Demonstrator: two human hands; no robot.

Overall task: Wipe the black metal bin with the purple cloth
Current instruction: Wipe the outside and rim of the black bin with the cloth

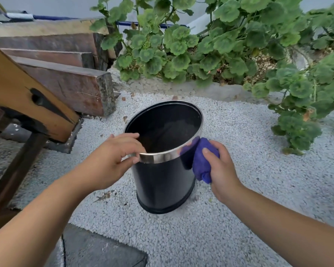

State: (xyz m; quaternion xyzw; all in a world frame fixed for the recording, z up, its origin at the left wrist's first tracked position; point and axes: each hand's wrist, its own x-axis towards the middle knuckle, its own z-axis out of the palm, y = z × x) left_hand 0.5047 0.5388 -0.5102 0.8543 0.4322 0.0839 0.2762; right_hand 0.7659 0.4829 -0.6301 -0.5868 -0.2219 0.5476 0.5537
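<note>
Wiping is in progress. The bin (165, 178) stands upright on gravel (229, 218). The left hand (112, 158) pinches the near rim, steadying it. The right hand (223, 166) is clenched on the bunched cloth (201, 160), pressing it against the bin's upper right wall. Judged next move: stroke down or around the wall, keeping pressure while the rim is held.

Two bare forearms show, one from each lower corner of the view. No sleeve, cuff or glove covers either arm as far as the picture's edge. The left hand (112, 158) carries no ring, watch or band on its visible fingers and wrist. The right hand (221, 166) is likewise unadorned, its wrist plain. Fingernails on both are short and unpainted. No marks or tattoos appear on either forearm.
</note>
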